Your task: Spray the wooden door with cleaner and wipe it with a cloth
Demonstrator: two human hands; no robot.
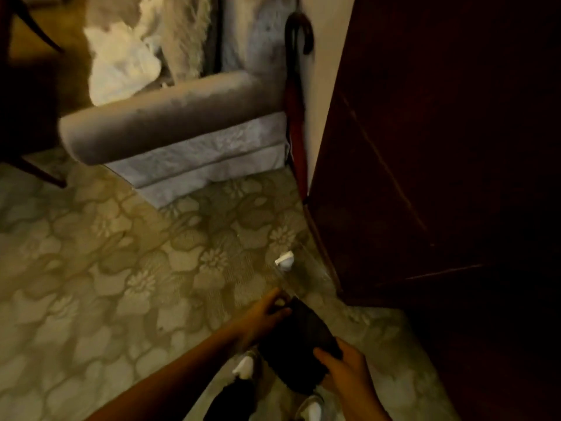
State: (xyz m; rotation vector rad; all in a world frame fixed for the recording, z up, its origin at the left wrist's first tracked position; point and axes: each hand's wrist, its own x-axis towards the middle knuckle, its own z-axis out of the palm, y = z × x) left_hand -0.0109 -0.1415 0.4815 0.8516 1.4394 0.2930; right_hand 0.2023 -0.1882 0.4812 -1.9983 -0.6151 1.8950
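Head view: we are gripping the dark cloth (299, 344) with left hand (264, 315) and right hand (344, 370), seemingly readying it to wipe.

An umbrella (295, 117), perhaps, leans beside the sofa (170, 117).

At three o'clock we see a smooth wooden door (440, 147). Our cloth (297, 344) looks matt; the armchair (170, 117) is plush fabric.

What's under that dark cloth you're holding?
The left hand and right hand both grip the dark cloth. Past its edges peek a white shoe and the flowery carpet. Whatever lies straight beneath the cloth is covered.
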